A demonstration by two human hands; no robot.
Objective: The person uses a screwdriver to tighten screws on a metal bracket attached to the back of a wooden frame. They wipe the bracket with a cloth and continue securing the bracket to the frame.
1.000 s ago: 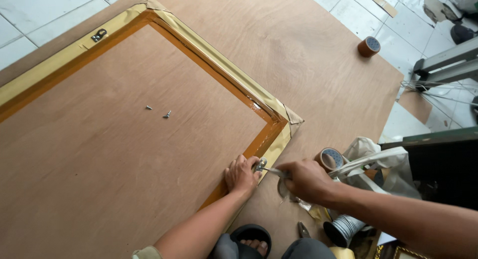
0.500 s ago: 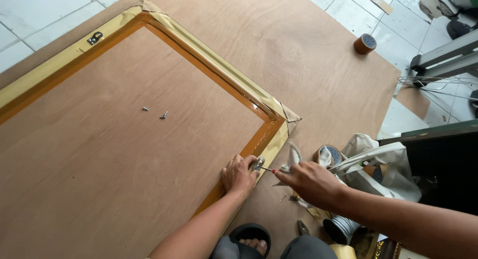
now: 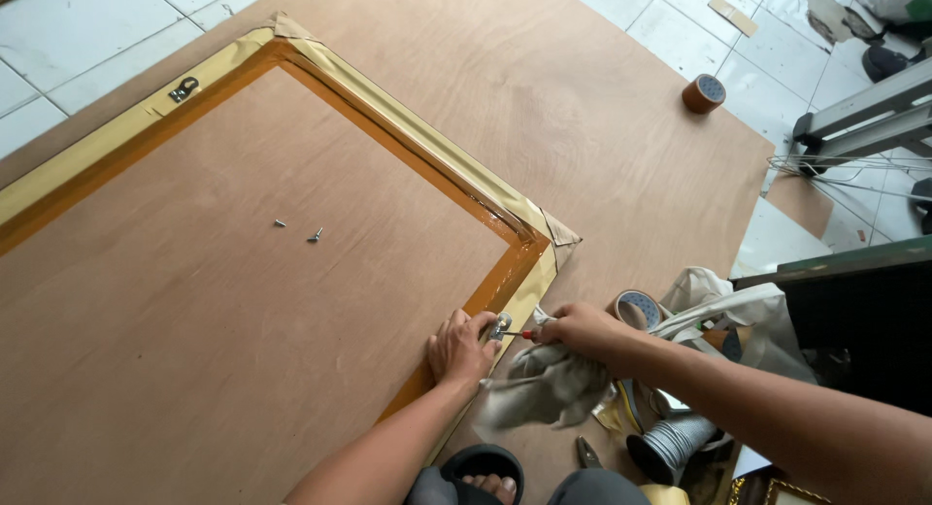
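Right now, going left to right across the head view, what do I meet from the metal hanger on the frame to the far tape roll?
Metal hanger → two loose screws → left hand → small metal bracket → screwdriver → right hand → near tape roll → far brown tape roll.

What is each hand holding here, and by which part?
The right hand grips a screwdriver by its handle end. The left hand pins a small metal hanger flat against the frame.
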